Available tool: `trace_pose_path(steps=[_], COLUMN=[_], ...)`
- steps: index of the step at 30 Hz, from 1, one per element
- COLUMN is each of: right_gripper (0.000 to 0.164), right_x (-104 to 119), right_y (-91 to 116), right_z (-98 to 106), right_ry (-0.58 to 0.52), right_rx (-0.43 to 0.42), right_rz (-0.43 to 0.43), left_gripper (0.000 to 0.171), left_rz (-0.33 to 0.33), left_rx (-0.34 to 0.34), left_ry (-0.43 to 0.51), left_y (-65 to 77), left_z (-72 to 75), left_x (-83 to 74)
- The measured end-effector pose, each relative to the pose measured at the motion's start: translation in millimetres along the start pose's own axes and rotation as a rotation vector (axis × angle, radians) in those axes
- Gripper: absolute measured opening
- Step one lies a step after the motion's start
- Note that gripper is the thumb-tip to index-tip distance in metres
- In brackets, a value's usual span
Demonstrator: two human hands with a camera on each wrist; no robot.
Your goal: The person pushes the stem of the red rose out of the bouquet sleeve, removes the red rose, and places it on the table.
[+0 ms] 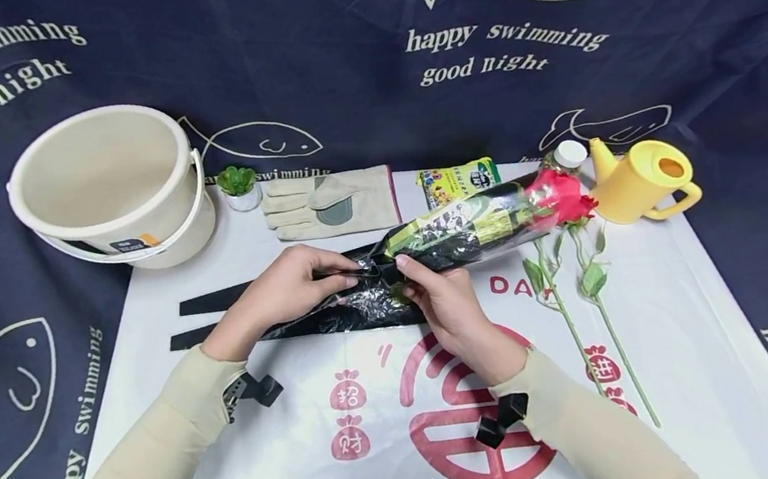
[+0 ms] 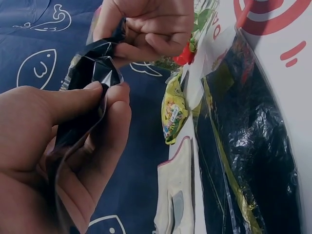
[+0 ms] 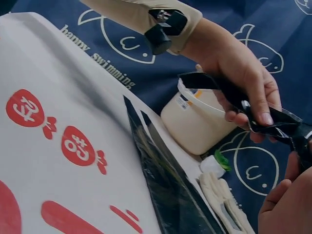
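Note:
A flower sleeve (image 1: 453,234) of black and clear film lies slanted between both hands, its narrow tail to the left. My left hand (image 1: 283,286) pinches the black tail between thumb and fingers. Close beside it, my right hand (image 1: 448,304) grips the gathered, crumpled neck. In the left wrist view the film is bunched where the hands meet. Red rose blooms (image 1: 558,198) show at the sleeve's wide right end, overlapping it. Beneath the hands, another black sleeve (image 2: 253,141) lies flat on the table.
Leafy stems (image 1: 605,323) lie at the right on the white printed cloth (image 1: 274,451). Along the back stand a cream bucket (image 1: 102,173), a small potted succulent (image 1: 239,186), work gloves (image 1: 349,199), a yellow packet (image 1: 457,180), a white-capped bottle (image 1: 569,154) and a yellow watering can (image 1: 641,179).

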State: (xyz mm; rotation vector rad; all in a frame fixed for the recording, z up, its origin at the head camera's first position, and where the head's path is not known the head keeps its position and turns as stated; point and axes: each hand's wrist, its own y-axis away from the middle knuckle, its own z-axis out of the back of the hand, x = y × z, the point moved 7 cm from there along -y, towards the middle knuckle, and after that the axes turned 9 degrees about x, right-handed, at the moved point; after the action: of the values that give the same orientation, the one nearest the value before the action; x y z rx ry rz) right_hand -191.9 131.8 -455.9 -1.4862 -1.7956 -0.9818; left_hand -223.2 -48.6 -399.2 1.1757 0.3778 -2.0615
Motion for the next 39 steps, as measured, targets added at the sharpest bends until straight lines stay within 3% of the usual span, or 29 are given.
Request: trace_pose_path(steps=[10, 18, 21, 30, 39], right_gripper=[0.042, 0.043, 0.044, 0.043, 0.034], right_x=[18, 15, 15, 16, 14], right_y=[-3, -1, 0, 0, 3], right_z=[22, 22, 20, 12, 2], right_ry=[-0.061, -0.007, 0.008, 0.008, 0.036], right_rx=[-0.055, -0.025, -0.019, 0.009, 0.009], right_rz=[0.018, 0.011, 0.014, 0.046, 0.078], left_gripper=[0.011, 0.033, 0.028, 0.009, 0.016], left_rz=[-0.007, 0.006, -0.013, -0.043, 0.017], left_rx=[-0.014, 0.093, 0.12, 0.043, 0.0], left_ry=[-0.024, 0.08, 0.08, -0.001, -0.023], left_y=[7.3, 8.7, 5.9, -6.2, -6.9], left_z=[9.1, 0.1, -3.9, -3.5, -5.0], left_x=[8.4, 6.4, 0.8, -8.4, -6.9])
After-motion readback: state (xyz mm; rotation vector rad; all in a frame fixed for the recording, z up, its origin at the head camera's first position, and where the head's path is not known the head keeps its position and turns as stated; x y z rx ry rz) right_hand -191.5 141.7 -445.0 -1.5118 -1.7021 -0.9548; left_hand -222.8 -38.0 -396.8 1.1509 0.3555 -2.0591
